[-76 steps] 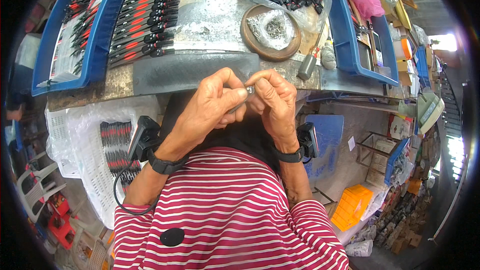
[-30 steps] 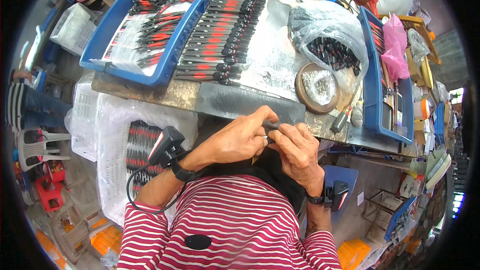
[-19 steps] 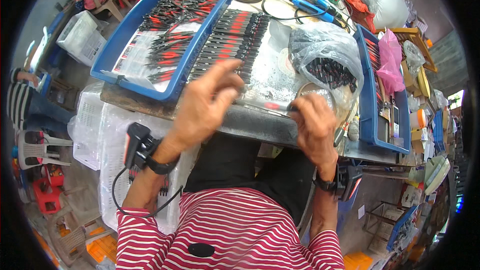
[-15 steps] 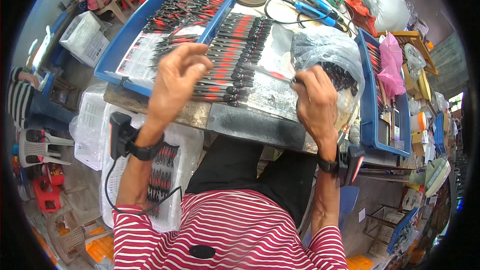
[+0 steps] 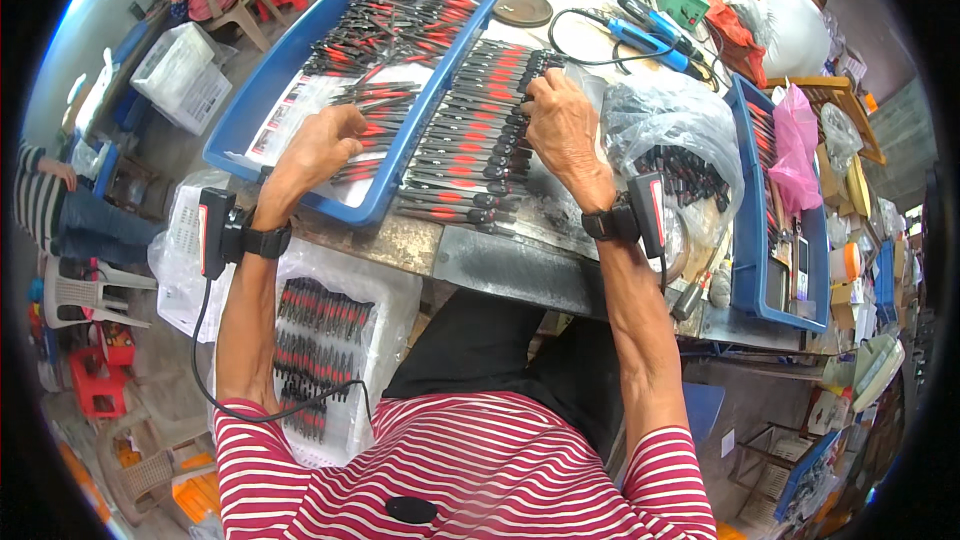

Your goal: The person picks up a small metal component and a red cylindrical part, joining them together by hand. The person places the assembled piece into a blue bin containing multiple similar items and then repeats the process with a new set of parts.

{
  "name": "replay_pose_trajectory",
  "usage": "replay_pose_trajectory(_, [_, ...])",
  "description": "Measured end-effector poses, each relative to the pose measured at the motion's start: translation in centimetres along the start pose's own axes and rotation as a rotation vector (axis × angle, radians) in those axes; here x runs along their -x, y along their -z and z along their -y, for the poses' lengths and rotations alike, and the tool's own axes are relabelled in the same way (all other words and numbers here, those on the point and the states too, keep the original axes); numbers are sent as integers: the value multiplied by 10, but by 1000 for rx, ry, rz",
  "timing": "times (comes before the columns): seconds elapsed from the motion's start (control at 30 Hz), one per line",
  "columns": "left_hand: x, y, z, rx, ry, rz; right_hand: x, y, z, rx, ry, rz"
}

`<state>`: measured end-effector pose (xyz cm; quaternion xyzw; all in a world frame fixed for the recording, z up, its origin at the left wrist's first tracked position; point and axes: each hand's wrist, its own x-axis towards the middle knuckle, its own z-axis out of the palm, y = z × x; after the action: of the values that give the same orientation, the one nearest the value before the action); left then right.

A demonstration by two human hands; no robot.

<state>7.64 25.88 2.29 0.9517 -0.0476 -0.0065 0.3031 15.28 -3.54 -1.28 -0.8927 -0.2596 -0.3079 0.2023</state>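
My left hand [image 5: 322,147] reaches over the near rim of a blue tray [image 5: 395,172], fingers curled and thumb close to them beside slim black-and-red pen-shaped pieces [image 5: 372,132]. Whether one is between its fingertips is hard to see. My right hand [image 5: 562,122] is closed at the right ends of a long row of similar pieces [image 5: 470,145] on the table; its fingertips meet the row, and what they pinch is hidden. The pieces lie side by side, stretching away from the table's near edge. Each wrist wears a black strap with a small device.
Right of my right hand lies a clear plastic bag [image 5: 670,130] of dark pieces. Beyond it stand another blue tray [image 5: 795,315] and a pink bag [image 5: 797,150]. Blue-handled tools with cables [image 5: 650,45] lie at the back. A white crate [image 5: 325,340] of pieces sits below the table.
My right hand has moved left and away from me, from beside the clear bag to the row. My left hand has shifted from above the row's left side to the tray.
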Motion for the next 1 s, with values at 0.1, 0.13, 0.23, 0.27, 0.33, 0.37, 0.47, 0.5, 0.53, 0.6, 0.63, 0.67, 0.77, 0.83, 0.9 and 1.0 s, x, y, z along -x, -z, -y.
replay_pose_trajectory(0.1, [-3,-3,6,-48,7,38,0,-9,-4,-2,4,-1])
replay_pose_trajectory(0.13, [-4,-4,6,-60,22,60,0,-10,-6,-6,4,2])
replay_pose_trajectory(0.23, [-6,-7,6,-59,45,182,0,-14,-9,-15,9,-2])
replay_pose_trajectory(0.27, [-6,-8,5,-71,44,173,0,-15,-10,-15,11,1])
replay_pose_trajectory(0.33, [-6,-11,3,-83,42,150,0,-15,-10,-14,14,-2])
replay_pose_trajectory(0.37, [-6,-12,2,-125,35,157,0,-16,-10,-12,14,-7])
replay_pose_trajectory(0.47, [-8,-16,1,-227,-7,151,1,-18,-10,-8,16,-15])
replay_pose_trajectory(0.5, [-8,-16,2,-255,-28,138,1,-19,-10,-7,15,-18])
replay_pose_trajectory(0.53, [-8,-17,2,-284,-50,124,1,-19,-10,-15,-3,-11])
replay_pose_trajectory(0.6, [-10,-17,4,-295,-44,143,2,-20,-9,-31,-41,3])
replay_pose_trajectory(0.63, [-11,-17,4,-307,-48,149,2,-21,-9,-30,-60,4])
replay_pose_trajectory(0.67, [-10,-18,5,-304,-70,117,2,-22,-9,-28,-60,-2])
replay_pose_trajectory(0.77, [-6,-21,3,-305,-115,60,2,-22,-6,-32,-79,-5])
replay_pose_trajectory(0.83, [-5,-20,1,-294,-88,84,4,-17,-4,-43,-80,-50])
replay_pose_trajectory(0.9, [-5,-20,0,-287,-82,108,7,-10,-1,-67,-127,-93])
replay_pose_trajectory(1.0, [-5,-22,1,-312,-102,98,10,6,-2,-65,-184,-145])
